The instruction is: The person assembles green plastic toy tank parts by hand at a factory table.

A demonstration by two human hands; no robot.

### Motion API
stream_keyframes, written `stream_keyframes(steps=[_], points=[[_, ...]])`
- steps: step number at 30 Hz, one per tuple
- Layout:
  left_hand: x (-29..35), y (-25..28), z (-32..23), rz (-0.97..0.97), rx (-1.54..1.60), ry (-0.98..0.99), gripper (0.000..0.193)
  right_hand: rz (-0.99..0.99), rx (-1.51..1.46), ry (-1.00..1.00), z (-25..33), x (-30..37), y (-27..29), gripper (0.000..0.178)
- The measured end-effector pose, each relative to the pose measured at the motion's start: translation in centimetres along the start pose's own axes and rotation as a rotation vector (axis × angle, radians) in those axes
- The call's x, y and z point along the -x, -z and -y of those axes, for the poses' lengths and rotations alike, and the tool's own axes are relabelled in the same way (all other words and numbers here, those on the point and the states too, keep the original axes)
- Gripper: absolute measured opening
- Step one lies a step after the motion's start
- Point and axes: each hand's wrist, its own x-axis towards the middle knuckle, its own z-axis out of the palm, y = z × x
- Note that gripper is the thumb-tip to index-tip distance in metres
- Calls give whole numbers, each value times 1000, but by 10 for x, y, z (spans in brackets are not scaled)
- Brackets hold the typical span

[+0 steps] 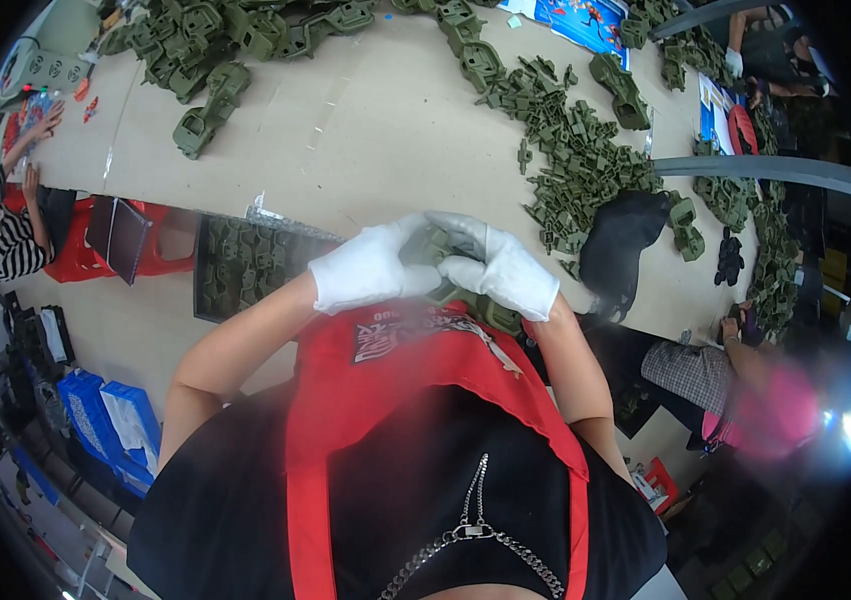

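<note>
A person in a black shirt and red apron [366,395] is seen from above, both forearms reaching toward the near edge of a long pale table [376,130]. White gloves cover both hands, which meet near the centre, close in front of the apron. The left hand [368,265] and the right hand [508,270] curl around an olive-green molded part [436,243], their fingers closed on it from either side; the gloves hide most of its shape. More green shows just below the right hand, though whether it belongs to the same part cannot be told. On the table to the right of the hands lies a heap of small green pieces [576,150], with a black cloth-like item [624,240] at its near side. Larger green parts are piled at the far left [186,45], and one single green part [211,110] lies slightly nearer than that pile. Left of the hands, below the table edge, a dark tray [197,290] holds similar parts. A co-worker in stripes [18,240] is at the far left; another in pink [776,410] is at the right.
</note>
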Motion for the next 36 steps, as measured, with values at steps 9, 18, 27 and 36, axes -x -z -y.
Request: stream_keyframes(steps=[9, 18, 27, 36], points=[[-24, -1, 20, 16, 158, 56, 58, -87, -169, -116, -16, -18, 13, 48], [-25, 9, 2, 90, -239, 30, 62, -289, 800, 182, 14, 1, -23, 38], [-18, 2, 12, 45, 46, -13, 60, -54, -7, -47, -2, -4, 19, 44], [-25, -8, 23, -61, 58, 156, 55, -152, 63, -220, -15, -13, 6, 41]])
